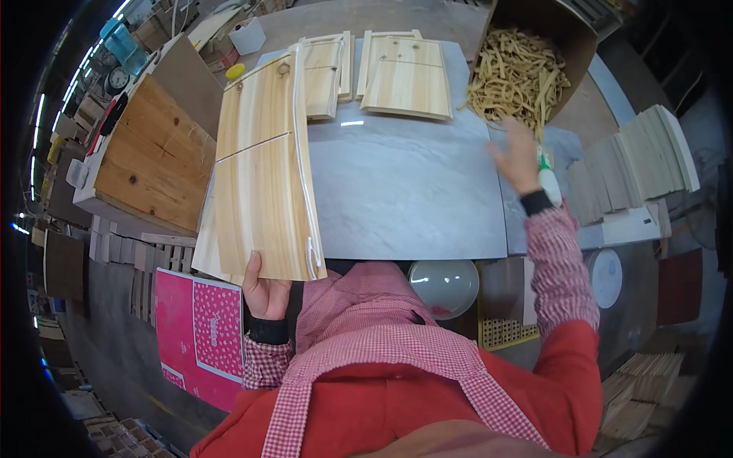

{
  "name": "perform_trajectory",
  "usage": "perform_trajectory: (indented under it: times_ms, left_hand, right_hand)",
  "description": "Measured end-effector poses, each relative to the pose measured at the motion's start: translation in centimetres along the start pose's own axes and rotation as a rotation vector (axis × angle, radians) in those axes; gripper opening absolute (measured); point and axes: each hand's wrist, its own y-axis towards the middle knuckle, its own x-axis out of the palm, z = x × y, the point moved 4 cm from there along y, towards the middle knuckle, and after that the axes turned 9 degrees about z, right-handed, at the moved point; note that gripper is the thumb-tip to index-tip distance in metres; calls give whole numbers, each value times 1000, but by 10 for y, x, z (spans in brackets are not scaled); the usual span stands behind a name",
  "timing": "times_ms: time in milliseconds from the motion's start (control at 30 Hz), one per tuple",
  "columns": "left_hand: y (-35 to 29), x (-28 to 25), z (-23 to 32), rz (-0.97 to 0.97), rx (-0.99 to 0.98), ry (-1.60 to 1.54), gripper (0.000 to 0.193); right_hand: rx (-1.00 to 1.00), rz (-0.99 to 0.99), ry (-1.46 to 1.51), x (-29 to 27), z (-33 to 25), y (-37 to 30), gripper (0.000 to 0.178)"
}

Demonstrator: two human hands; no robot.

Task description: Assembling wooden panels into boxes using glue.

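My left hand (266, 291) grips the lower edge of a pale wooden board (256, 172), thumb on its face. The board is tilted up at the left of the table, with a dark line across it. A bead of white glue (302, 160) runs down its right edge and thickens at the lower corner. On the right, my right hand (517, 159) is stretched forward, slightly blurred, thumb apart from the fingers, nothing visible in it. Beside its wrist lies a white glue bottle (548, 183) with a green top. Just beyond is a cardboard box (571, 34) of tan strips (515, 76).
Wooden panels (408, 80) lie at the back of the grey tabletop (405, 183). A wooden box (149, 156) stands at left, with a blue bottle (122, 46) beyond. Thin pale boards (630, 164) stand stacked at right. A round stool (445, 286) is below the table edge.
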Motion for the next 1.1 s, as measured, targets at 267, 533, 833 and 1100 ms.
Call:
perform_trajectory:
  times_ms: [267, 533, 833, 1100]
  left_hand:
    - [0, 9, 14, 16, -33, 21, 52]
    - [-5, -2, 43, -27, 19, 4, 51]
    - [-9, 6, 40, -136, -74, -176, 48]
    - [-29, 14, 42, -129, 8, 72, 47]
  right_hand:
    - [-203, -191, -232, 187, -114, 51, 50]
    - [-216, -154, 56, 107, -83, 212, 24]
    - [-430, -216, 158, -106, -143, 173, 15]
    - [-405, -199, 112, -97, -203, -125, 52]
